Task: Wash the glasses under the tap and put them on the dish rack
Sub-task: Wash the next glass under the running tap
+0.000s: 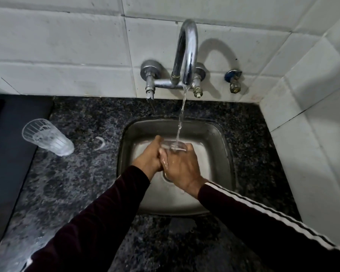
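Head view: both hands, left [148, 157] and right [182, 165], wrap a glass [175, 147] under the tap [186, 55] stream, over the sink [220, 134]. Wet glass looks slippery, fragile; a full-wall grip suits. Second glass [47, 137] stands on the surface [82, 173].

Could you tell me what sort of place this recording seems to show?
Most likely a small home kitchen. A metal sink is set into a dark speckled stone counter, a wall tap runs from white tiles, and a glass stands on the counter.
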